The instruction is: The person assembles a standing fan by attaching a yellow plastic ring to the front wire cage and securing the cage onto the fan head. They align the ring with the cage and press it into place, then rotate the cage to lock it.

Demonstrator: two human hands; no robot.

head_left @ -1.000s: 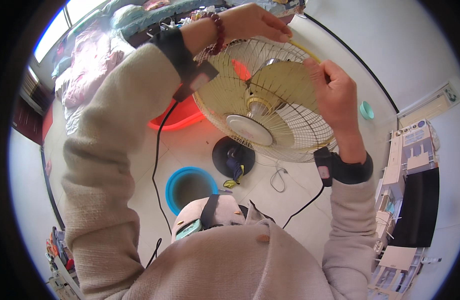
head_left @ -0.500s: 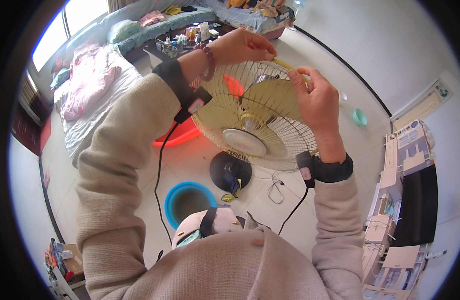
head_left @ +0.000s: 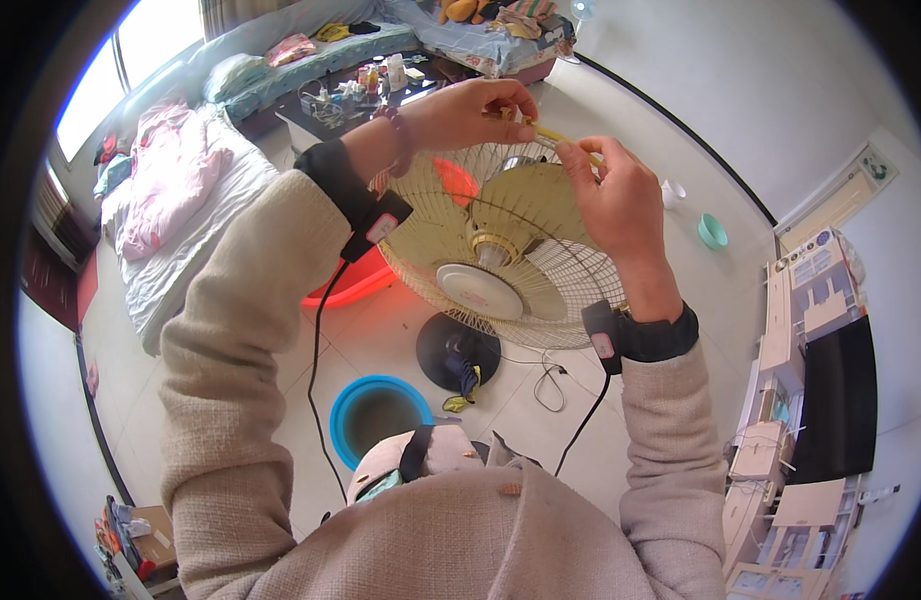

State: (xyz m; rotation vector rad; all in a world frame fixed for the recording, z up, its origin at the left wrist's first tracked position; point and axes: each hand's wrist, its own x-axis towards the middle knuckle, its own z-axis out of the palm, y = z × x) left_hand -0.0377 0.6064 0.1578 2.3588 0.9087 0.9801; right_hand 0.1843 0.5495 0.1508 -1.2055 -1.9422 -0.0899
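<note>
Blue basin [head_left: 379, 412] and red basin [head_left: 353, 285] sit below fan [head_left: 501, 255]

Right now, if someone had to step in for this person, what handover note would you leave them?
Left hand: pinching one end of a thin yellow strip at the top rim of the fan grille.
Right hand: gripping the same strip a little further along the rim.
Fan: standing on its dark round base on the floor, front grille in place, blades behind it; a blue bucket beside the base.
Done: strip laid against the top of the rim.
Left: whether it is fastened cannot be told; check before letting go.
</note>
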